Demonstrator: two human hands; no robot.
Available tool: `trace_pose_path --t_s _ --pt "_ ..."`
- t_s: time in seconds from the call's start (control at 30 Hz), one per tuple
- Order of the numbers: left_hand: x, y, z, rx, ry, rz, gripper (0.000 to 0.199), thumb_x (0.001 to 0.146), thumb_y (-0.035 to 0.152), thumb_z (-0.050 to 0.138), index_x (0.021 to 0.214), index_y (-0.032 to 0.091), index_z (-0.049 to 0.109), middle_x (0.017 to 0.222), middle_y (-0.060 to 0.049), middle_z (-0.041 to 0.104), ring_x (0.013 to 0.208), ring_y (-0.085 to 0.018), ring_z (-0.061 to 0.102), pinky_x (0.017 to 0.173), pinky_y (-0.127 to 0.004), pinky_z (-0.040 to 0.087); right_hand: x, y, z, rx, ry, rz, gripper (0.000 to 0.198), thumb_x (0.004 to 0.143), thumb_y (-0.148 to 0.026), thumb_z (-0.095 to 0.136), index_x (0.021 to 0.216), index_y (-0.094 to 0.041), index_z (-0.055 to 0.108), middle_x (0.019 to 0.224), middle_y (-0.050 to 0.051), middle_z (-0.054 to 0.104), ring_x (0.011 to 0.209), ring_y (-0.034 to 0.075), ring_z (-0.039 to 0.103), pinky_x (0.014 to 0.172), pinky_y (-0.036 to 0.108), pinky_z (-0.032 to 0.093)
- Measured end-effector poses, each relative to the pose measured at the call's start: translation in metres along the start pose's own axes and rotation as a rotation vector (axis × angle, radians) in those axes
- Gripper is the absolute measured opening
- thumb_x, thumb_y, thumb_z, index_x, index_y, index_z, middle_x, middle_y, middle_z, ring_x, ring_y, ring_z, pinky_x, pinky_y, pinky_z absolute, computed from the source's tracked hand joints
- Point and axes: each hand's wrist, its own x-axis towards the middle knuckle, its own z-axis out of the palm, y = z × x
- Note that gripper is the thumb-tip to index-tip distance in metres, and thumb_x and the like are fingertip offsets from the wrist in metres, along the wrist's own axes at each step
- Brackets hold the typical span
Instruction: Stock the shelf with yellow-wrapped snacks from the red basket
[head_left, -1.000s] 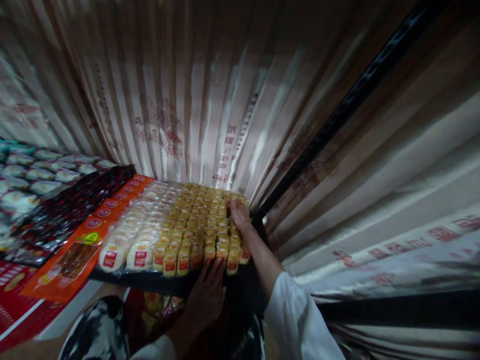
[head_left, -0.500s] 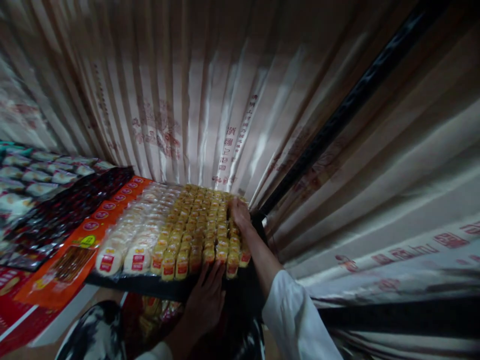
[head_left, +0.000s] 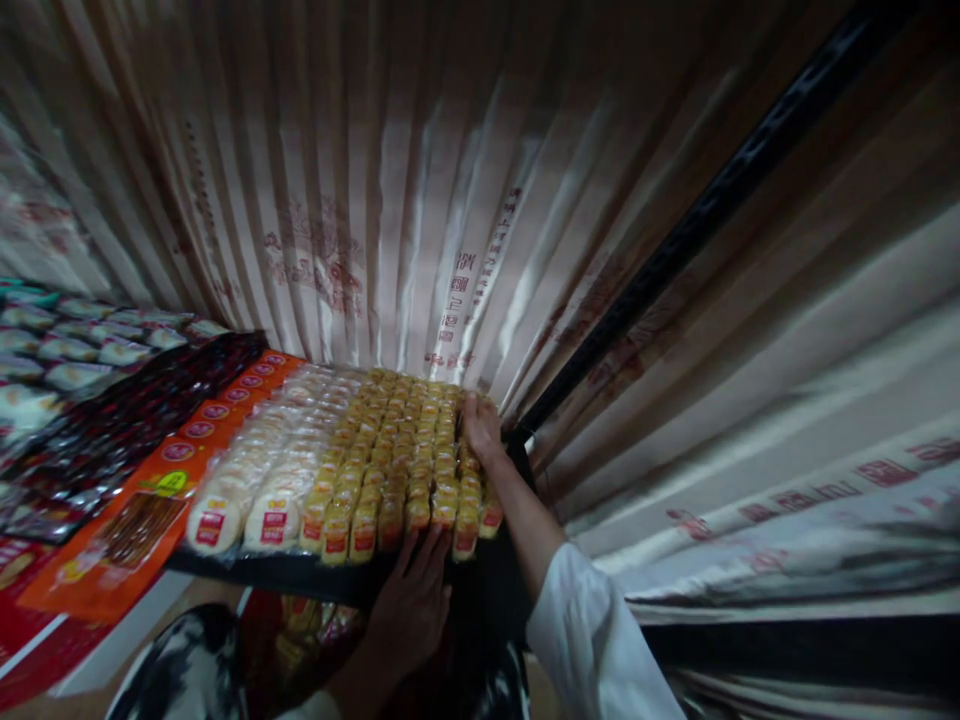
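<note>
Left hand (head_left: 412, 602) is sitting at the yellow packets' (head_left: 382, 460) 6 o'clock, fingers outstretched, touching the front ends. Packets are lying in rows on a black shelf (head_left: 352, 582), white round packs (head_left: 274, 505) lining up at 9. Right hand's (head_left: 481, 425) reaching around 2, can't tell if it's gripping. Curtain's (head_left: 397, 200) hanging at 12.

Right sleeve (head_left: 592, 640): worn at five o'clock, coloured pale bluish-white, loosely cut, visibly creased.
Left sleeve (head_left: 315, 708): glimpsed at seven o'clock, pale, mostly cut off from view.
Right hand (head_left: 481, 425): left uncovered.
Left hand (head_left: 412, 605): uncovered likewise.
</note>
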Motion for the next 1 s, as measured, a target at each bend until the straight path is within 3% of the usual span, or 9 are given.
trace_pose_path --t_s 0.2,0.47,0.8,1.0 --pt "0.0 0.0 -0.002 -0.006 0.003 -0.004 0.037 0.089 0.024 0.045 0.122 0.011 0.055 0.141 -0.009 0.044 0.138 -0.023 0.026 0.118 -0.045 0.003 0.003 -0.006 0.004 -0.024 0.001 0.05 0.062 0.094 -0.049 0.011 0.119 -0.016 0.057 0.118 0.011 0.061 0.117 0.023 0.047 0.103 0.041 0.03" --pt "-0.002 0.001 0.002 -0.016 -0.013 -0.008 0.038 0.088 0.024 0.045 0.122 0.011 0.055 0.142 -0.008 0.043 0.137 -0.025 0.026 0.117 -0.047 0.001 0.005 0.002 -0.007 0.088 -0.017 0.038 0.072 0.092 -0.052 0.004 0.105 -0.017 0.066 0.113 0.009 0.064 0.115 0.024 0.048 0.102 0.04 0.032" --pt "-0.003 0.002 0.006 0.01 -0.057 -0.019 0.041 0.089 0.028 0.045 0.126 0.013 0.052 0.147 -0.008 0.033 0.138 -0.024 0.024 0.117 -0.046 0.003 0.02 -0.002 0.007 0.129 -0.006 0.046 0.055 0.093 -0.051 0.021 0.106 -0.02 0.064 0.107 0.007 0.065 0.11 0.023 0.051 0.1 0.04 0.034" --pt "0.0 0.001 0.004 -0.001 -0.076 -0.024 0.038 0.09 0.027 0.043 0.122 0.013 0.056 0.146 -0.006 0.037 0.139 -0.023 0.022 0.117 -0.045 0.002 0.009 -0.001 -0.009 0.296 0.07 -0.054 0.056 0.091 -0.055 0.022 0.101 -0.021 0.066 0.1 0.007 0.068 0.107 0.023 0.054 0.101 0.042 0.034"
